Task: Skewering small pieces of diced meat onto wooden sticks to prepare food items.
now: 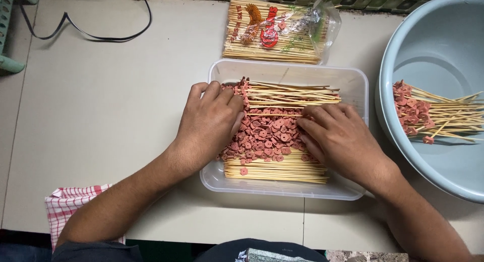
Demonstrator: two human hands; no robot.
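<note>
Between hands: skewer, gripped at both ends, over tub slices.

beige table, plastic tray, basin, skewer pack

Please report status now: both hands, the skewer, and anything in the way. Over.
Left hand and right hand hold one bamboo skewer between them over red sausage slices in clear tray. Loose skewers lie beside. Nothing blocks.

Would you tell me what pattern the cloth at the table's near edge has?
The cloth is red-and-white checked, seen in the head view.
</note>
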